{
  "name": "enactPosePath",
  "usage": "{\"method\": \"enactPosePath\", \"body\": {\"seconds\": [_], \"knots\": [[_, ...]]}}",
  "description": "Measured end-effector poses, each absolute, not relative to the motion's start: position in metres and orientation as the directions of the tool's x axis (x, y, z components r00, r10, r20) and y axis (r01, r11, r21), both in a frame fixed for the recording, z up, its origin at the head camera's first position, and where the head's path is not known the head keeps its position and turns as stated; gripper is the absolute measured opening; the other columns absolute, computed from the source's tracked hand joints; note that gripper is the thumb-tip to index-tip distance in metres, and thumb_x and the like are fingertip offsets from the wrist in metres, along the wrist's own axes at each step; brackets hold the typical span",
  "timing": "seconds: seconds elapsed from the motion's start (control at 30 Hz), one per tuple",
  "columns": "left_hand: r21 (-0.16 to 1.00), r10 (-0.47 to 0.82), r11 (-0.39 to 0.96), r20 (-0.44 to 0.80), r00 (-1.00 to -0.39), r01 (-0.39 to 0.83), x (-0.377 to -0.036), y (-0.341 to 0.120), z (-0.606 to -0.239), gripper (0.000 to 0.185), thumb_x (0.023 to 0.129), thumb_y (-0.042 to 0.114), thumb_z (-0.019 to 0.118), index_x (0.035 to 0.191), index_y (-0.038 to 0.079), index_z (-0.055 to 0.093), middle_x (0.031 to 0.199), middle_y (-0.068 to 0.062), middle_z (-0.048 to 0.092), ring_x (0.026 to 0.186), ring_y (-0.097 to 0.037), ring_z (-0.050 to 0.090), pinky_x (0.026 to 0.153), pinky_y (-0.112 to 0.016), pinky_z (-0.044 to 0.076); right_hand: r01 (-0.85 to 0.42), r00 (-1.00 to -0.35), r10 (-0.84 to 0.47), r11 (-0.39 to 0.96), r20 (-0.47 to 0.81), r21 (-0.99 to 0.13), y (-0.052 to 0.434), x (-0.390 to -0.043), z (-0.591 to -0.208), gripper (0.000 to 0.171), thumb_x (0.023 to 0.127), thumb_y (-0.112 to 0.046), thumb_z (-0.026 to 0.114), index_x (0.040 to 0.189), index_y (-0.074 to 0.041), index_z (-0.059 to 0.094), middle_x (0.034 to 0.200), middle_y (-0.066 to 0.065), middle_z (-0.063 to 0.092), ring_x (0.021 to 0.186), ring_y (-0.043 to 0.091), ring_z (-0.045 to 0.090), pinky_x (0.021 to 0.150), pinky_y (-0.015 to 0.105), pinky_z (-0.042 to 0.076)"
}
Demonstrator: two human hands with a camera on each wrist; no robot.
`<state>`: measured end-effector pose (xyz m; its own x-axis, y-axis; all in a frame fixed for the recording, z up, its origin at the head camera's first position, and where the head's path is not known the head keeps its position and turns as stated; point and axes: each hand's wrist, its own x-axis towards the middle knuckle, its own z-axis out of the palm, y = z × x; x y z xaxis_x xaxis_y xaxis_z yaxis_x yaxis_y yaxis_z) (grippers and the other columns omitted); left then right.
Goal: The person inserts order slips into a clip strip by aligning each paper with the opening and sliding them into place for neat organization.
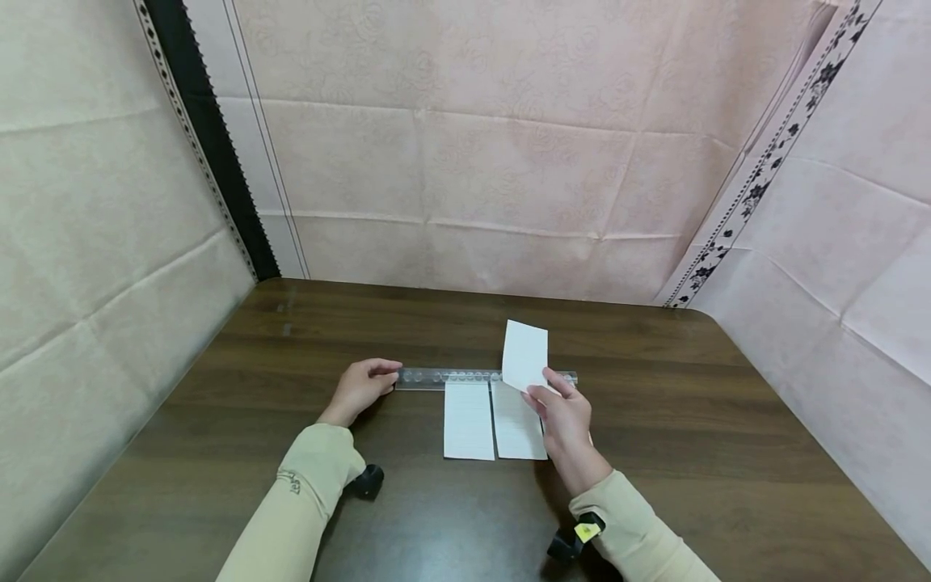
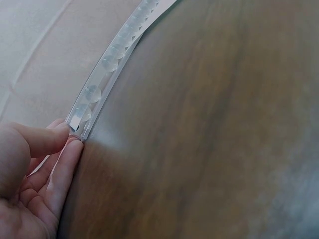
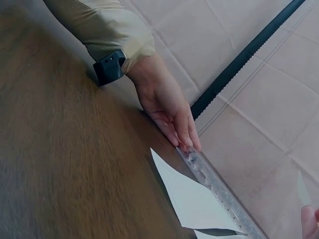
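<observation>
A dark wooden table bears a clear ruler and two paper slips.

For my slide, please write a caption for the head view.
Left hand touches a clear ruler; right hand lifts a paper slip.
</observation>
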<state>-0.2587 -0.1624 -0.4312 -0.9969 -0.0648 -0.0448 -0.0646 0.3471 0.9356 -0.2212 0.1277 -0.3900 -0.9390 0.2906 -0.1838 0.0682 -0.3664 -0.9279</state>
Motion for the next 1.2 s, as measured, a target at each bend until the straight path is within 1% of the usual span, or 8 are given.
{"method": "enactPosePath", "body": {"seconds": [0.13,0.43,0.6,0.77,0.97,1.13,1.2], "knots": [[0.934,-0.070,0.350,-0.045,-0.997,-0.066,-0.258,-0.162,-0.431,0.023,0.090,0.010,0.062,0.112,0.004,0.066,0.113,-0.013,0.062,0.094,-0.020,0.061,0.079,-0.028,0.053,0.071,-0.937,0.293,-0.374,-0.190,-0.925,0.125,-0.221,-0.391,0.047,0.081,0.016,0.057,0.127,0.010,0.050,0.136,0.018,0.035,0.071,0.013,0.056,0.070,0.025,0.055],[0.932,-0.067,0.356,-0.044,-0.997,-0.065,-0.257,-0.162,-0.430,0.023,0.090,0.009,0.062,0.112,0.004,0.066,0.112,-0.013,0.062,0.094,-0.020,0.061,0.079,-0.029,0.053,0.053,-0.943,0.283,-0.389,-0.174,-0.920,0.120,-0.218,-0.391,0.050,0.080,0.019,0.055,0.128,0.011,0.049,0.138,0.018,0.032,0.068,0.011,0.057,0.071,0.026,0.055],[0.934,-0.064,0.353,-0.041,-0.997,-0.062,-0.258,-0.163,-0.431,0.023,0.090,0.010,0.062,0.112,0.004,0.066,0.111,-0.013,0.063,0.094,-0.020,0.061,0.078,-0.028,0.054,0.059,-0.946,0.274,-0.379,-0.172,-0.924,0.118,-0.216,-0.390,0.050,0.080,0.018,0.056,0.128,0.010,0.049,0.141,0.018,0.031,0.070,0.012,0.057,0.071,0.026,0.055],[0.932,-0.057,0.361,-0.022,-0.998,-0.041,-0.259,-0.163,-0.432,0.022,0.091,0.008,0.061,0.111,0.002,0.066,0.111,-0.014,0.063,0.093,-0.020,0.061,0.077,-0.028,0.054,0.065,-0.952,0.254,-0.380,-0.172,-0.923,0.115,-0.214,-0.390,0.050,0.079,0.019,0.056,0.128,0.010,0.049,0.140,0.018,0.033,0.070,0.013,0.057,0.073,0.027,0.055],[0.934,-0.055,0.357,-0.016,-0.998,-0.035,-0.259,-0.162,-0.432,0.022,0.091,0.008,0.061,0.111,0.002,0.066,0.111,-0.014,0.063,0.094,-0.020,0.061,0.077,-0.028,0.054,0.056,-0.955,0.248,-0.383,-0.161,-0.922,0.113,-0.212,-0.389,0.051,0.078,0.019,0.057,0.128,0.011,0.049,0.140,0.019,0.033,0.073,0.015,0.059,0.074,0.028,0.055],[0.933,-0.059,0.357,-0.017,-0.998,-0.037,-0.259,-0.162,-0.431,0.022,0.091,0.007,0.061,0.111,0.002,0.066,0.111,-0.014,0.063,0.094,-0.021,0.061,0.077,-0.028,0.054,0.048,-0.961,0.232,-0.398,-0.151,-0.916,0.110,-0.210,-0.389,0.051,0.079,0.020,0.055,0.128,0.012,0.047,0.144,0.020,0.026,0.065,0.012,0.060,0.073,0.027,0.055],[0.933,-0.060,0.357,-0.019,-0.998,-0.039,-0.259,-0.162,-0.430,0.022,0.090,0.007,0.061,0.111,0.002,0.066,0.111,-0.014,0.063,0.094,-0.021,0.061,0.077,-0.028,0.054,0.053,-0.962,0.224,-0.403,-0.154,-0.914,0.109,-0.209,-0.390,0.051,0.079,0.020,0.055,0.129,0.012,0.047,0.144,0.020,0.026,0.064,0.011,0.061,0.072,0.027,0.055]]}}
